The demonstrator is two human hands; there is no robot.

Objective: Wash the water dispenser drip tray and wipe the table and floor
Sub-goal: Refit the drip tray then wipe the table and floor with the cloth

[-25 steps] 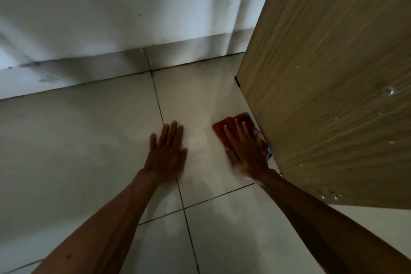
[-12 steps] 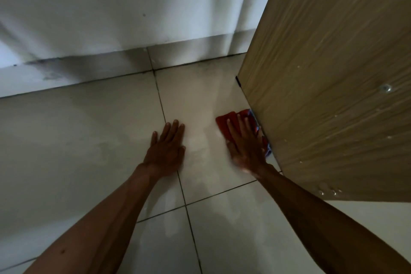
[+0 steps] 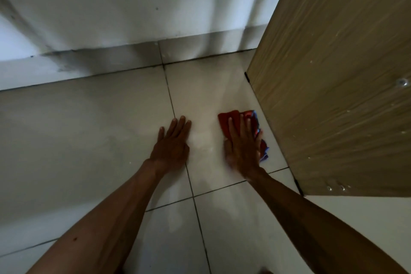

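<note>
A red cloth with a blue edge (image 3: 228,121) lies flat on the pale tiled floor (image 3: 89,131), close to the foot of a wooden panel. My right hand (image 3: 243,145) presses down on the cloth with straight fingers and covers most of it. My left hand (image 3: 172,144) rests flat on the bare tile just to the left, fingers straight and together, holding nothing. A faint wet sheen shows on the tile between the two hands.
A wood-grain furniture panel (image 3: 338,87) with screw heads stands on the right, its lower edge right beside the cloth. A white wall (image 3: 133,0) with a tiled skirting (image 3: 106,63) runs along the back. Dark grout lines cross the floor.
My right hand has slid the cloth slightly away from the panel's foot, toward the left. My left hand stays planted on the tile.
</note>
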